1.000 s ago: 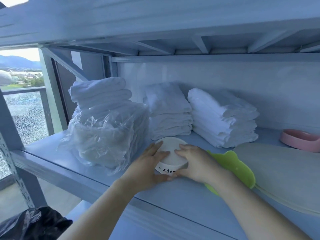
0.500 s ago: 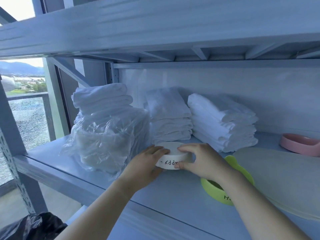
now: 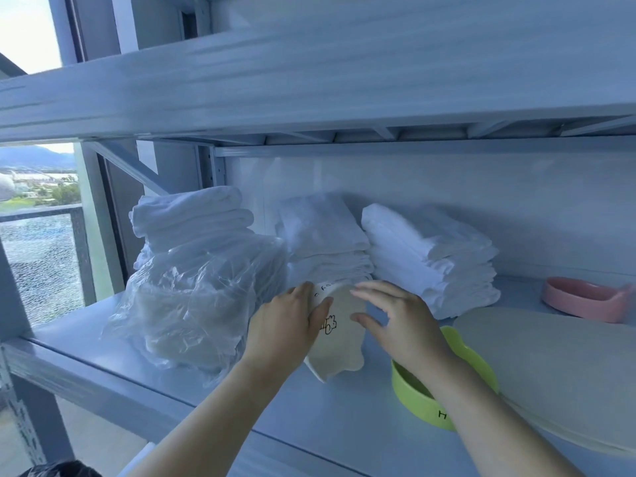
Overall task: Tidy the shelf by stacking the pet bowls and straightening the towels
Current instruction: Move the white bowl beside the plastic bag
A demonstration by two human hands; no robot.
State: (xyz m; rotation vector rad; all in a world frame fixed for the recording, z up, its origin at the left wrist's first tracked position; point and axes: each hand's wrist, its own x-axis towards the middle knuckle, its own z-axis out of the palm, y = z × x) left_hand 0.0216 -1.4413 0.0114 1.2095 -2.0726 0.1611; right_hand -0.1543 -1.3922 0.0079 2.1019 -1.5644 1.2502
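**White bowl tipped up in the left hand**

The left hand (image 3: pixel 285 325) grips the white bowl (image 3: pixel 344 342), thumb over its rim, and tilts it on edge on the shelf (image 3: pixel 344 418), just in front of the middle towel stack (image 3: pixel 323 228). The right hand (image 3: pixel 402 325) hovers beside the bowl with fingers spread wide; contact is unclear. Under its wrist sits the green bowl (image 3: pixel 420 404). The pink bowl (image 3: pixel 585 299) stands well apart at the far right, behind a cream mat (image 3: pixel 550 366).

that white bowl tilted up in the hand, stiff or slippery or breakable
Likely stiff: the white bowl holds its shape tilted in the left hand. Its smooth surface may be slippery. It looks ceramic, so possibly fragile.
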